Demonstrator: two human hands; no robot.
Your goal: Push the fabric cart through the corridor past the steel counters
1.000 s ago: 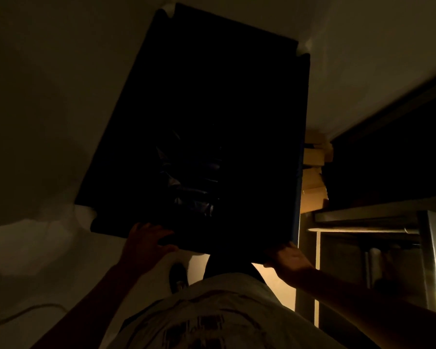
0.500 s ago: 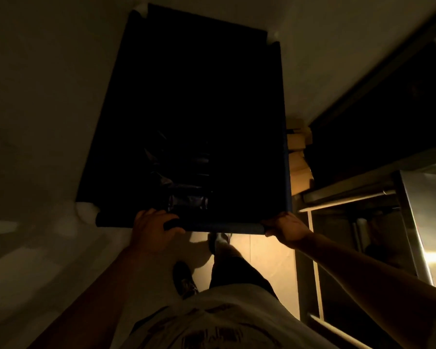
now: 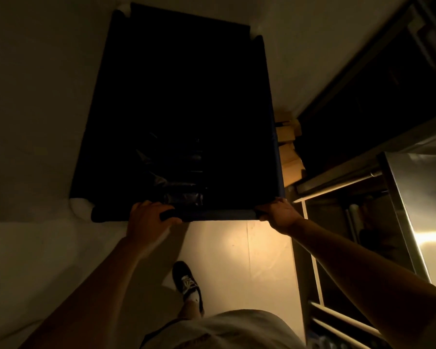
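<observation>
Under curled fingers [image 3: 146, 206], cart rim [image 3: 219, 214].

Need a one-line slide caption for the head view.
Both hands grip the dark fabric cart beside a steel counter.

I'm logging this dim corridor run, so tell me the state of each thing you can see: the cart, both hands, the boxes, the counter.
fabric cart: upright on the floor, open top, something dark and glossy inside.
left hand: grips the cart's near rail.
right hand: grips the near right corner of the rail.
cardboard boxes: stacked, close beside the cart's right side.
steel counter: at the right, beside the person.
shoe: on the floor, laced.
</observation>
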